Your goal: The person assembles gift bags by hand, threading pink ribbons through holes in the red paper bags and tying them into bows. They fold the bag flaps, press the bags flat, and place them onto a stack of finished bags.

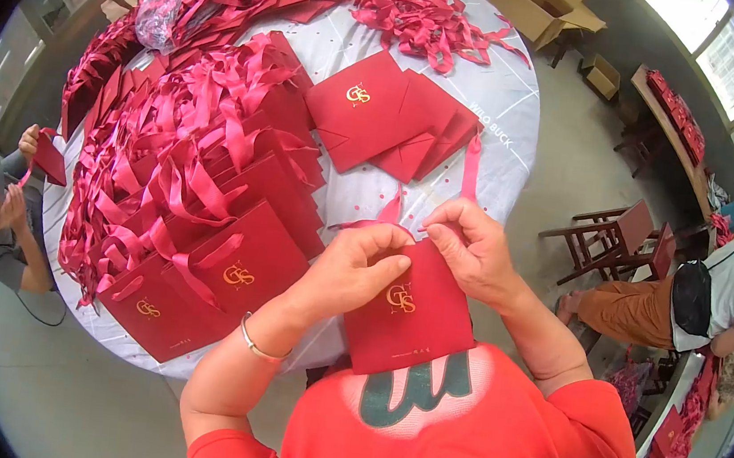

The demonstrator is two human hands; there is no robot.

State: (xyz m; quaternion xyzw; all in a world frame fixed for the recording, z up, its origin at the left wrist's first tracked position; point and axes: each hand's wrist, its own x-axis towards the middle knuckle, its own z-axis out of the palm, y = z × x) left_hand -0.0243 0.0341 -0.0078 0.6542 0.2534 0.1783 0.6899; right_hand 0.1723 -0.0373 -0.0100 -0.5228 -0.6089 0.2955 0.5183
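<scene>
A small red paper gift bag [419,310] with a gold logo lies flat, upright to me, in front of my chest. My left hand [361,269] is closed on its upper left edge, thumb across the front. At the bag's top right, my right hand [474,251] is closed in a pinch; what sits between its fingertips is too small to make out. A pink ribbon [471,173] runs up the table just beyond my right hand. Another ribbon loop [393,207] shows behind my left hand. Flat red bags [388,111] lie stacked beyond both hands.
Rows of standing red bags with ribbon handles [212,168] fill the round table's [515,93] left side. Loose ribbons [433,21] lie at the back. A person [6,218] holds a red bag at left. Stools [617,237] and another person [699,304] are at right.
</scene>
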